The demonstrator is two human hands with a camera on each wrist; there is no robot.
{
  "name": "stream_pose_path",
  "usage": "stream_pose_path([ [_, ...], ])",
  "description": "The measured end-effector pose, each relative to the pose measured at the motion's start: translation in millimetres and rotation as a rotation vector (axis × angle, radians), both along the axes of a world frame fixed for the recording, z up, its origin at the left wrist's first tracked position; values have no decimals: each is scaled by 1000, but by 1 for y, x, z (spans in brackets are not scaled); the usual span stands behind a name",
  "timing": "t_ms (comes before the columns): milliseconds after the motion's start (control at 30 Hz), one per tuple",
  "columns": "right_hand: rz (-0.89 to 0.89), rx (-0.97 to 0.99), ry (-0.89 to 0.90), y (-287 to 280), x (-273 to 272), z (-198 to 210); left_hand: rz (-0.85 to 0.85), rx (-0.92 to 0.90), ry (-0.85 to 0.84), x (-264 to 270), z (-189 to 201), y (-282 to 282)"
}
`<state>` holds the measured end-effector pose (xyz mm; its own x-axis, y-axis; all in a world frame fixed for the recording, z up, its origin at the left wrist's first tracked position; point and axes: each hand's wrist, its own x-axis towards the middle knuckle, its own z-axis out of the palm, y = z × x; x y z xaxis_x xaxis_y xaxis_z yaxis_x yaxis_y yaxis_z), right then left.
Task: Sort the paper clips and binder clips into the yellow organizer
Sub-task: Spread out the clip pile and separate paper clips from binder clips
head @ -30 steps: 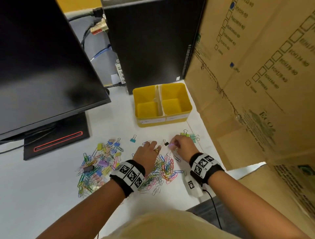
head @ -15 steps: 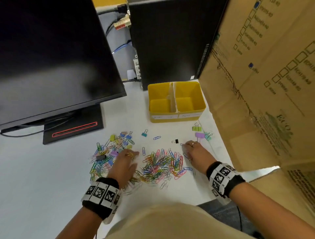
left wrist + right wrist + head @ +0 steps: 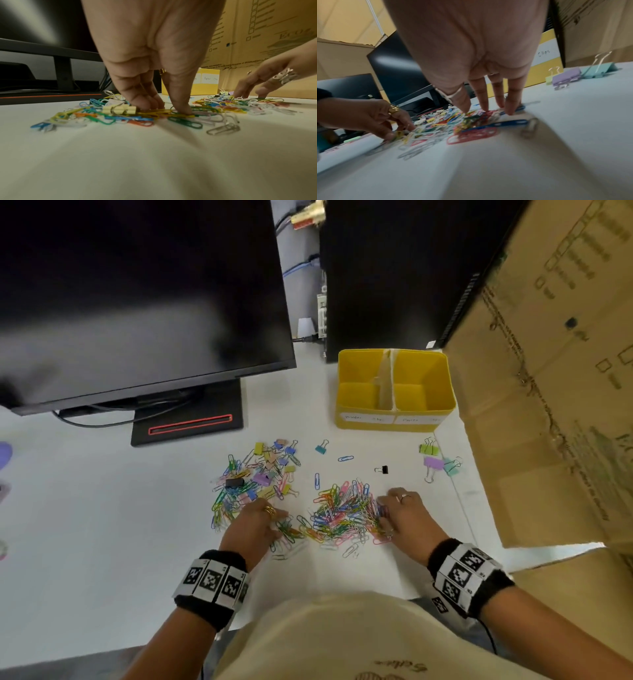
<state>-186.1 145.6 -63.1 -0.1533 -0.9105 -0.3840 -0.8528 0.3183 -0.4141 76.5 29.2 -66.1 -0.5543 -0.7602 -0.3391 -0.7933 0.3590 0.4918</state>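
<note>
- A pile of coloured paper clips (image 3: 342, 511) lies on the white desk (image 3: 102, 525), near its front edge and between the two hands
- The left hand (image 3: 255, 523) rests at the pile's left end; in the left wrist view its fingertips (image 3: 184, 110) point straight down and press on clips, with nothing closed inside the hand
- The right hand (image 3: 406, 517) rests at the pile's right end; in the right wrist view its fingers (image 3: 513, 101) are straight and spread, their tips touching clips, gripping nothing
- A second heap (image 3: 255, 477), left of the pile and a little further back, mixes paper clips with small pastel binder clips
- A small black binder clip (image 3: 383, 470) lies alone beyond the right hand
- Green, purple and teal binder clips (image 3: 436, 460) sit in a group further right, near the organizer's front right corner
- A teal binder clip (image 3: 321, 447) and a blue paper clip (image 3: 345, 458) lie singly behind the pile
- The yellow organizer (image 3: 394, 424) stands at the back of the desk with two compartments, both showing bare yellow floor; white labels on its front are handwritten
- A dark monitor (image 3: 137, 296) stands at back left, a black computer tower (image 3: 394, 268) behind the organizer, and a cardboard box (image 3: 555, 405) along the right
</note>
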Motion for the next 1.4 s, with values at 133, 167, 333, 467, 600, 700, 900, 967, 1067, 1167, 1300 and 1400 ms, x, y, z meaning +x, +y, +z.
stream_pose_path([
  [133,72,-100,-88,-6,11,9,10,17,-6,0,0,4],
  [167,44,-150,-56,-13,8,10,6,23,-12,-1,1,5],
  [333,13,-139,146,-49,-17,4,0,-8,-43,-10,9,8],
  [467,99,8,355,-57,-28,3,-40,-30,-90,-14,12,7],
  [600,137,-129,211,-51,-16,9,52,-2,64,-16,16,4],
  [700,249,-50,-15,-41,13,8,168,-53,215,-13,22,-2],
  [900,495,107,93,-29,33,-5,386,-80,225,22,18,-26],
  [967,467,74,110,-28,25,-4,406,-111,183,34,16,-30],
  [1067,470,-9,90,-34,27,1,397,-165,149,42,17,-27],
  [1167,719,-251,-11,-49,67,3,292,-203,112,48,13,-18],
  [1300,928,-233,-59,-66,132,-5,234,-166,17,56,7,-4],
  [1400,1017,-126,-13,-70,140,-16,204,-214,-18,58,9,3],
])
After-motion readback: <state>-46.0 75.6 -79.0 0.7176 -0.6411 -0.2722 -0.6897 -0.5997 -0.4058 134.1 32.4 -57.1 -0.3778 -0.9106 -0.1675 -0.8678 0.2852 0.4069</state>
